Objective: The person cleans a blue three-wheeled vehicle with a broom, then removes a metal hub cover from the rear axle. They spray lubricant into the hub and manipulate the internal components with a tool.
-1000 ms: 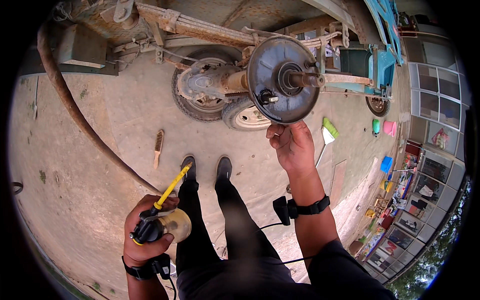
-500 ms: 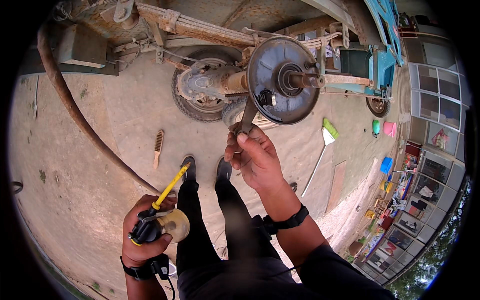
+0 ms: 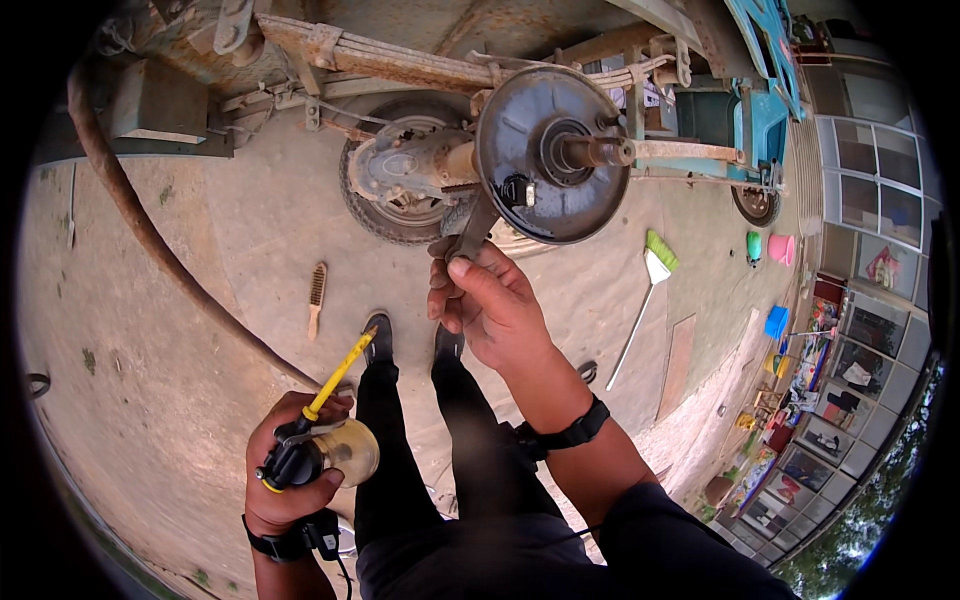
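Outdoors on bare concrete (image 3: 230,230), facing a rusty round brake drum plate (image 3: 553,155).

Right hand (image 3: 490,300) gripping, fingers closed, a flat grey metal wrench (image 3: 472,230) angling up toward the plate; left hand (image 3: 290,470), farther back, clutching a yellow-spouted oil can (image 3: 335,440).

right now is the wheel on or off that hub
Off. The hub sticks out bare from the round backing plate, no tyre around it. The right hand holds a wrench against the plate.

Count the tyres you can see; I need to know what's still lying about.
3. One tyre stands behind the round metal backing plate, a second pokes out under that plate, and a third sits far right. Others may be hidden.
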The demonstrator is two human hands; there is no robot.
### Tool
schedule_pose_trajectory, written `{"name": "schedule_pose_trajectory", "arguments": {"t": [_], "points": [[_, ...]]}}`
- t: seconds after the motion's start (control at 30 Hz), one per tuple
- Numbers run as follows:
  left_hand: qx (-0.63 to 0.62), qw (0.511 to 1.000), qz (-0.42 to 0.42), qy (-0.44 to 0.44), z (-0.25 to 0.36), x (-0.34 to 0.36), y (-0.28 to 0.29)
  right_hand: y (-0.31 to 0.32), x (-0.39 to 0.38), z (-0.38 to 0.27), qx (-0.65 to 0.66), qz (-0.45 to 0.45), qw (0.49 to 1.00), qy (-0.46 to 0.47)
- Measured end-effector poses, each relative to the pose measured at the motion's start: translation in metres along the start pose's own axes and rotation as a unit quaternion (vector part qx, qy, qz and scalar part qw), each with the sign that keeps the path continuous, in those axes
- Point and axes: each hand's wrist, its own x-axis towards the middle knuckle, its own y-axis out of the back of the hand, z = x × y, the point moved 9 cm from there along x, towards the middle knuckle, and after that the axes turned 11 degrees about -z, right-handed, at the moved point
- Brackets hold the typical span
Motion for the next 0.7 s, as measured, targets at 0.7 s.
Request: {"name": "schedule_pose_trajectory", "arguments": {"t": [0.7], "points": [[-0.008, 1.0, 0.001, -0.016, -0.001, 0.0, 0.003, 0.042, -0.038, -0.051, -0.103, 0.065, 0.99, 0.076]]}}
